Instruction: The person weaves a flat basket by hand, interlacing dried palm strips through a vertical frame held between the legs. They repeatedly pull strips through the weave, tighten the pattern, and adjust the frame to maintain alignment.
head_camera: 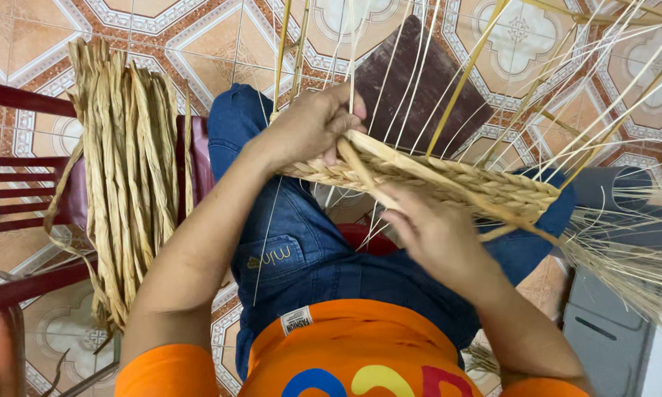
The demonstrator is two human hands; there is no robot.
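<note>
A person in an orange shirt and blue denim jeans (301, 257) is sitting and working a pale straw-coloured woven band of braided fibre (434, 180) across the lap, in the middle of the frame. The band's long axis is running from centre-left, at the left hand (312, 125), down and to the right, ending near the right knee at the right of centre. Thin yellow-green cane stakes (463, 81) are rising out of the band toward the top edge and fanning to the upper right.

The left hand is closing its grip over the band's left end, fingers curled around the plait and a stake. The right hand (437, 239) is lying just below the band's middle with its fingers reaching under the weave and touching a loose flat strand (364, 173) that is slanting up to the left; whether its grip is actually pinching that strand cannot be told.

A bundle of long dried tan reed strips (125, 176) is hanging over a dark red wooden chair (22, 198) at the left of the frame, its strips lying top to bottom. A dark brown rectangular board (412, 81) is lying on the patterned tile floor (199, 37) at top centre.
</note>
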